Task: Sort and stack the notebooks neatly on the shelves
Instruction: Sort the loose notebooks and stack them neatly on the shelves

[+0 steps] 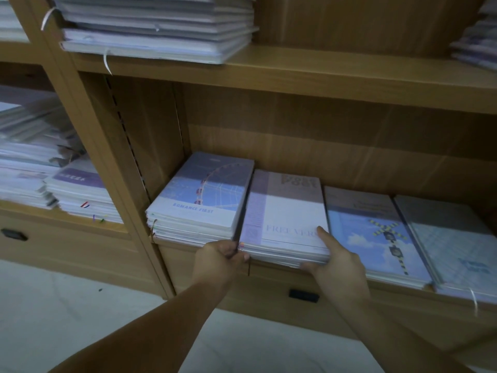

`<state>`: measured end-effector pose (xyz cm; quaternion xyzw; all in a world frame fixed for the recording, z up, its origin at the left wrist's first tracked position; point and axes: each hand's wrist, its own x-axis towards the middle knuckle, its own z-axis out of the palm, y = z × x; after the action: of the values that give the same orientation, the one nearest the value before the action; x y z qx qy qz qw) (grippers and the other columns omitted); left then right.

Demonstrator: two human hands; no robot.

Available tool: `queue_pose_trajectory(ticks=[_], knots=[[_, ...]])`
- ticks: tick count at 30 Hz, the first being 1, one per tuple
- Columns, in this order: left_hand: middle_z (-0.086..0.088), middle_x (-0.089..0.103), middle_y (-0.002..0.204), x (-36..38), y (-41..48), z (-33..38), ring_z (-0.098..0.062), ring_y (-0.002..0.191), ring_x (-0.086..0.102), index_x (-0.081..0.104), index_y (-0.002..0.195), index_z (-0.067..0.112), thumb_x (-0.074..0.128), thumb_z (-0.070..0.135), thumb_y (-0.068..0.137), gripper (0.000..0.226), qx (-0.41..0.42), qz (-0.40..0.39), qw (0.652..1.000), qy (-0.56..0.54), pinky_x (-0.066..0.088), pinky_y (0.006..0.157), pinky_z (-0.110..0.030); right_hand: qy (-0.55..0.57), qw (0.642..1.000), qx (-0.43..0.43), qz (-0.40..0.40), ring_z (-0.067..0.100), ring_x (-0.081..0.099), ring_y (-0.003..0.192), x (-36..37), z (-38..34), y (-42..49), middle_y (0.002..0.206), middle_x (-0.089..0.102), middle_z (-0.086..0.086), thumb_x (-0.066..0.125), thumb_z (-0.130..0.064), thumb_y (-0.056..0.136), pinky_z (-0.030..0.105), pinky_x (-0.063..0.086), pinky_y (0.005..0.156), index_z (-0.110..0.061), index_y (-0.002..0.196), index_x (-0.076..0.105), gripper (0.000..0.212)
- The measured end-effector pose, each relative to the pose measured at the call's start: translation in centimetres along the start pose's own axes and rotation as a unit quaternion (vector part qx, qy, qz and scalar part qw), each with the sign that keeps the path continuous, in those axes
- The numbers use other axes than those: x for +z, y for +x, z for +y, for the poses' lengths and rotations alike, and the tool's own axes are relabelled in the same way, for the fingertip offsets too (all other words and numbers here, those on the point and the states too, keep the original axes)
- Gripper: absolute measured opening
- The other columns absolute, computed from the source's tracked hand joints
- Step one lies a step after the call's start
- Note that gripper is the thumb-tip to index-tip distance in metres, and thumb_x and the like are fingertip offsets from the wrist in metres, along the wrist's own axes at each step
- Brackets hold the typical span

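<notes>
Person's left hand (219, 255) gripping front-left corner of lilac-and-white paper notebook stack (285, 211), right hand (340, 265) clasping its front-right corner, on light wooden shelf (322, 146)

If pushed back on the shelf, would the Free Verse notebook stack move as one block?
Probably not cleanly: the Free Verse notebook stack is many thin notebooks with slightly uneven front edges, so layers may slide. It likely feels heavy; the left hand and right hand both hold its front corners.
</notes>
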<state>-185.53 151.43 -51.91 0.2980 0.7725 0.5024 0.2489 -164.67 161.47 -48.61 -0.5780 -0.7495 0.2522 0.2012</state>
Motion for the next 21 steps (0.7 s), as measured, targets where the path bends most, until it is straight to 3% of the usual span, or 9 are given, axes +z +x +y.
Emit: queue_pose_trajectory(ticks=[3, 7, 10, 13, 18, 21], knots=[[0.012, 0.073, 0.065, 0.2, 0.2, 0.4, 0.001, 0.068, 0.07, 0.071, 0.066, 0.028, 0.086, 0.018, 0.079, 0.022, -0.014, 0.02, 1.0, 0.004, 0.047, 0.059, -0.009, -0.002, 1.0, 0.004, 0.005, 0.028, 0.057, 0.113, -0.1, -0.2, 0.0, 0.121, 0.069, 0.005, 0.085, -0.037, 0.076, 0.035, 0.049, 0.09, -0.04, 0.151, 0.042, 0.086], [0.003, 0.073, 0.064, 0.4, 0.3, 0.4, -0.013, 0.071, 0.071, 0.074, 0.068, 0.013, 0.085, 0.02, 0.079, 0.017, -0.009, 0.031, 0.999, 0.033, 0.05, 0.064, -0.019, -0.015, 1.0, -0.007, -0.015, 0.02, 0.049, 0.079, -0.2, -0.2, -0.4, 0.102, 0.07, 0.009, 0.078, -0.037, 0.085, 0.032, 0.046, 0.078, -0.035, 0.155, 0.034, 0.083], [0.005, 0.075, 0.071, 0.3, 0.1, 0.7, -0.01, 0.075, 0.072, 0.078, 0.073, 0.018, 0.085, 0.019, 0.079, 0.009, -0.009, 0.037, 0.999, 0.021, 0.055, 0.075, -0.024, -0.012, 1.0, -0.019, -0.019, 0.021, 0.051, 0.084, -0.2, 0.1, -0.5, 0.099, 0.072, 0.01, 0.076, -0.039, 0.087, 0.033, 0.046, 0.079, -0.033, 0.155, 0.034, 0.081], [0.001, 0.073, 0.07, 0.6, 0.0, 0.3, -0.015, 0.067, 0.066, 0.077, 0.076, 0.015, 0.081, 0.021, 0.084, 0.011, -0.008, 0.03, 0.999, 0.031, 0.051, 0.066, -0.027, 0.001, 1.0, -0.021, -0.017, 0.027, 0.056, 0.099, -0.3, 0.5, -0.3, 0.106, 0.072, 0.011, 0.077, -0.04, 0.086, 0.035, 0.046, 0.085, -0.033, 0.154, 0.038, 0.079], [0.009, 0.063, 0.078, 1.3, -0.4, -0.2, -0.009, 0.07, 0.057, 0.068, 0.098, 0.024, 0.071, 0.027, 0.093, 0.007, -0.026, -0.016, 1.0, 0.008, 0.043, 0.068, -0.021, 0.03, 0.999, -0.024, -0.016, 0.015, 0.042, 0.075, -0.4, 0.3, -0.4, 0.107, 0.072, 0.009, 0.076, -0.033, 0.088, 0.032, 0.044, 0.079, -0.033, 0.152, 0.04, 0.074], [0.011, 0.052, 0.067, 1.4, -0.3, -0.2, -0.007, 0.061, 0.049, 0.068, 0.091, 0.019, 0.07, 0.028, 0.092, 0.01, -0.034, -0.021, 0.999, 0.002, 0.038, 0.062, -0.019, 0.051, 0.998, -0.025, -0.011, 0.018, 0.051, 0.088, -0.4, 0.5, -0.3, 0.111, 0.071, 0.006, 0.079, -0.03, 0.085, 0.029, 0.044, 0.082, -0.033, 0.15, 0.046, 0.073]])
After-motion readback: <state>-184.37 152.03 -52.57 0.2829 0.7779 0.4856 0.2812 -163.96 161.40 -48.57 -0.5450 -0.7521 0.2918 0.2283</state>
